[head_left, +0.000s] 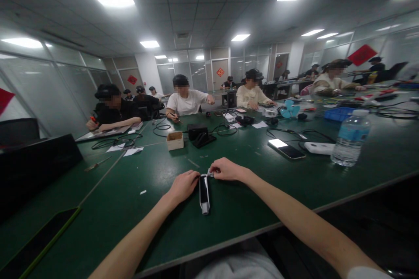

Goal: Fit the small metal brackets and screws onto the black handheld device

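Observation:
A slim white and black device (204, 194) lies lengthwise on the green table (137, 192) in front of me. My left hand (183, 185) is curled against its far end from the left. My right hand (225, 169) pinches something small at that same end from the right. What sits between the fingertips is too small to make out.
A small cardboard box (175, 140), a black charger with cables (198, 133), a phone (287, 149), a white power bank (319, 148) and a water bottle (351, 138) stand further back. Several people sit working along the far side. A dark tray (36, 244) lies at my left.

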{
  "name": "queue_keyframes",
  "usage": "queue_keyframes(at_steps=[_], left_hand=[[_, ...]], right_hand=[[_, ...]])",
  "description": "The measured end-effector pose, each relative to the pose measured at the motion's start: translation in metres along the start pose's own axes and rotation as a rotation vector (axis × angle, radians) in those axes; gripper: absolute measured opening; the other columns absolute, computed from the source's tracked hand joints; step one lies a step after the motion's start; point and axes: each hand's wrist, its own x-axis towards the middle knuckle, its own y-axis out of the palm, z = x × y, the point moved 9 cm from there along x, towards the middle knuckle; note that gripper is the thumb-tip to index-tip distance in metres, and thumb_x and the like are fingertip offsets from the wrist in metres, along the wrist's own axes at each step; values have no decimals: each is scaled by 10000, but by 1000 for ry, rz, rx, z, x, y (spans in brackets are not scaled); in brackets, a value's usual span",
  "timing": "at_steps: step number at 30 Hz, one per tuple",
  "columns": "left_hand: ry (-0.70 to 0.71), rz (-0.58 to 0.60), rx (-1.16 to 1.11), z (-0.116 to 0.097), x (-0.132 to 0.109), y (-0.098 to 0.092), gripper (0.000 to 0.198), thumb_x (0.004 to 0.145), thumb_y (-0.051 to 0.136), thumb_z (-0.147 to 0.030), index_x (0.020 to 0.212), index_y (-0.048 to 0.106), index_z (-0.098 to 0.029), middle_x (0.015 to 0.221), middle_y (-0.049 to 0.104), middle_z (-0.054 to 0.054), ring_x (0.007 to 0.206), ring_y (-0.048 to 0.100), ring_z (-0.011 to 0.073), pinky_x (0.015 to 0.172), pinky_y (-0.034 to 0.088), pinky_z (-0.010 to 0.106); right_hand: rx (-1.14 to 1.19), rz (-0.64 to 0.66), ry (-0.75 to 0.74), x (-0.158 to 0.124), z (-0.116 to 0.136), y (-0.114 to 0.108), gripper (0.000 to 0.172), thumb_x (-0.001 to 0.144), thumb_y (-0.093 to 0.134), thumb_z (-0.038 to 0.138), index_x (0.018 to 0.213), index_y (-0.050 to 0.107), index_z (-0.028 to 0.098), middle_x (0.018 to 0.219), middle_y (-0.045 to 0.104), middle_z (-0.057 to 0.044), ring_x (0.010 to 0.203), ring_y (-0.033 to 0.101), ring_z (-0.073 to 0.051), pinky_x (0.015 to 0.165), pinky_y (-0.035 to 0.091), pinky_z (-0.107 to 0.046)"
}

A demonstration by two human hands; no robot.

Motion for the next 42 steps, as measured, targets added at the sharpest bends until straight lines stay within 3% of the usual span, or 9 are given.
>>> queue_keyframes(at_steps=[17, 27, 42], left_hand=[[-9, 17, -1, 1, 0, 2, 260, 918, 400, -243, 1096, 589, -225, 1053, 643, 41, 943, 610, 177, 817, 464, 273], [-16, 26, -14, -1, -1, 0, 279, 918, 383, -240, 1102, 592, -224, 1063, 641, 44, 945, 604, 177, 827, 460, 280], [-16, 43, -1, -3, -2, -2, 277, 921, 381, -238, 1097, 593, -212, 1047, 643, 51, 935, 606, 176, 819, 460, 276]], right_hand=[[98, 50, 14, 0, -7, 9, 207, 803, 558, 221, 955, 684, 156, 792, 647, -13, 654, 560, -106, 589, 408, -202], [136, 90, 58, -1, -12, 10, 195, 829, 600, 281, 979, 664, 175, 888, 661, -26, 784, 606, -141, 679, 456, -234], [84, 57, 11, 1, -8, 10, 226, 847, 589, 339, 964, 680, 169, 875, 683, -30, 767, 614, -138, 696, 444, -232]])
